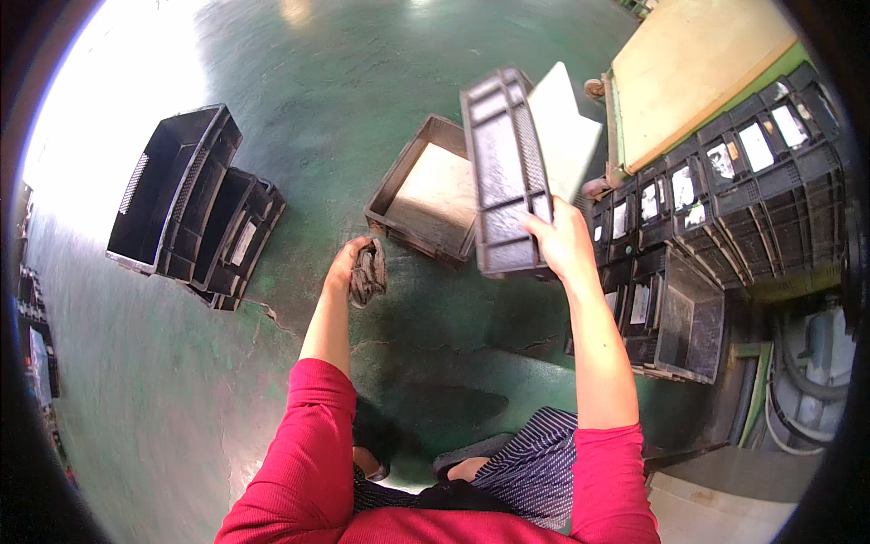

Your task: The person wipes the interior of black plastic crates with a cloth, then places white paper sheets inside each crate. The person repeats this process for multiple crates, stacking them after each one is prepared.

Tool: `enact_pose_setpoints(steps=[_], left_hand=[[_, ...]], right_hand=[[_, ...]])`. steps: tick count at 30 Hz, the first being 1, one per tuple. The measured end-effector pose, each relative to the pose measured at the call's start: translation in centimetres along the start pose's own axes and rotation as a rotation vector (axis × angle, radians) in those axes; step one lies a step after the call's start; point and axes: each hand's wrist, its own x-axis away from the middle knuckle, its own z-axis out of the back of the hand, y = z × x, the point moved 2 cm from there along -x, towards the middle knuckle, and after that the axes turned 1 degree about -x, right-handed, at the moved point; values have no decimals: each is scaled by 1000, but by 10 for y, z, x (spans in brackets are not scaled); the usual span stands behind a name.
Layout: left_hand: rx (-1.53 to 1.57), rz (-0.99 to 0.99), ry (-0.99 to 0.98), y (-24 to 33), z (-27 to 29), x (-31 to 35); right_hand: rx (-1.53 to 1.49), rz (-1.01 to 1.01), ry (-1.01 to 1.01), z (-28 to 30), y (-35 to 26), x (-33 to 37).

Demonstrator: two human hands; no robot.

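Observation:
My left hand is closed round a crumpled grey-brown rag, held above the floor. My right hand grips the near edge of a black plastic crate, which is tipped up on its side and slightly blurred. Just left of and partly behind that crate, a second dark crate lies on the floor, with a pale flat surface inside it. A white, sheet-like piece shows beyond the raised crate's right side; whether the two touch, I cannot tell.
Black crates are stacked on the green floor at the left. Along the right stand several stacked black crates with white labels, beside a wheeled cart with a pale top. Hoses hang at the lower right.

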Motion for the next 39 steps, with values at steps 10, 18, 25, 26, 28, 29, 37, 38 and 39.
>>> enact_pose_setpoints(steps=[10,18,25,26,28,29,37,38,39], left_hand=[[49,-55,72,3,24,-21],[-127,-106,213,34,29,7],[-522,-246,337,17,19,-18],[-608,-252,407,14,12,-23],[-716,-193,449,12,-10,-33],[-722,-160,477,14,-15,-35],[-669,-245,453,-14,-37,-88],[-737,-224,470,-14,-51,-91],[-718,-241,436,-20,-66,-95]], right_hand=[[-1293,-365,28,-76,11,-27],[-2126,-281,132,-151,108,2],[-2374,-207,149,-139,90,-2],[-2374,-182,135,-132,87,-1],[-2447,-54,16,-118,99,-4],[-2414,-101,99,-114,96,-3],[-1815,-43,442,-36,106,17],[-1856,175,194,-20,111,19],[-1850,370,-67,-5,117,23]])
